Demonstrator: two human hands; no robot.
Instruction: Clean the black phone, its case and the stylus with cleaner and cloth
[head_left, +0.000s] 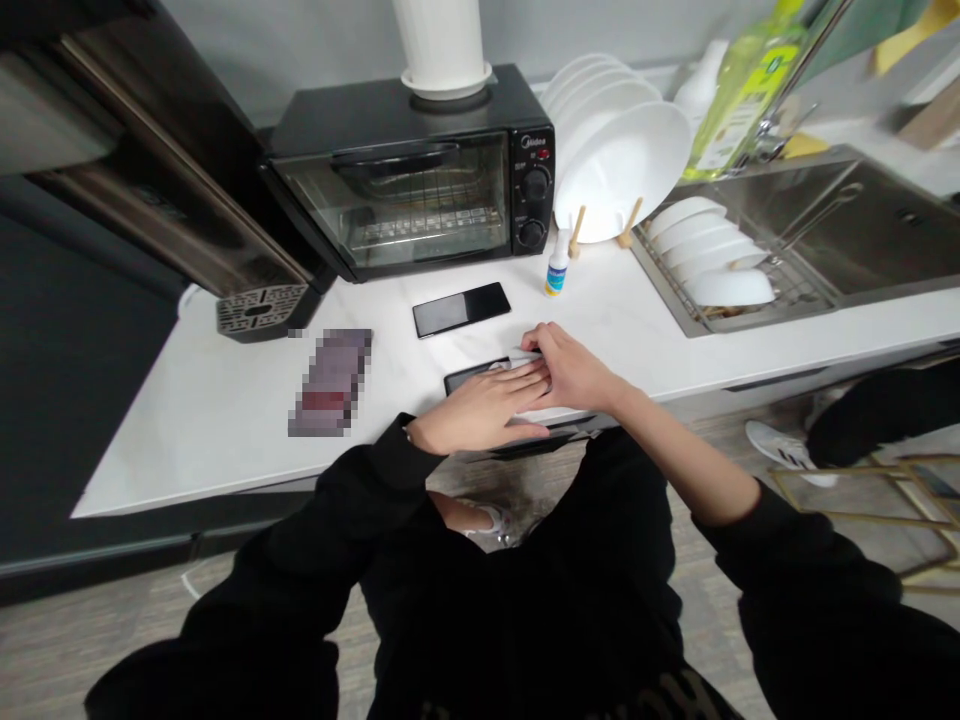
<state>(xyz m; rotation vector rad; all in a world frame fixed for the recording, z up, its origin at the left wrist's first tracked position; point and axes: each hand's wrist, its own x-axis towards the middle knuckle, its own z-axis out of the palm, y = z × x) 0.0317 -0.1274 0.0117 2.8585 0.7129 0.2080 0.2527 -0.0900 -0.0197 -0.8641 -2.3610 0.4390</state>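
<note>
A dark phone (461, 378) lies on the white counter near its front edge, mostly hidden beneath my hands. My left hand (487, 405) rests flat over it with the fingers stretched out to the right. The curled fingers of my right hand (570, 370) grip a pale cloth (526, 357) at the phone's right part; the cloth shows only in part. Just behind lies a second black phone (461, 310), screen up. Farther back stands a small spray bottle (556, 266) with a blue and yellow label. To the left is a blurred-out flat object (330, 385).
A black toaster oven (420, 200) stands at the back, carrying a white pot (442, 45). White plates (619, 170) stand in a rack beside it. Bowls (712, 255) sit in the steel sink (832, 230) at right. A dark dispenser (259, 312) stands left. Another person's shoe (787, 452) shows at right.
</note>
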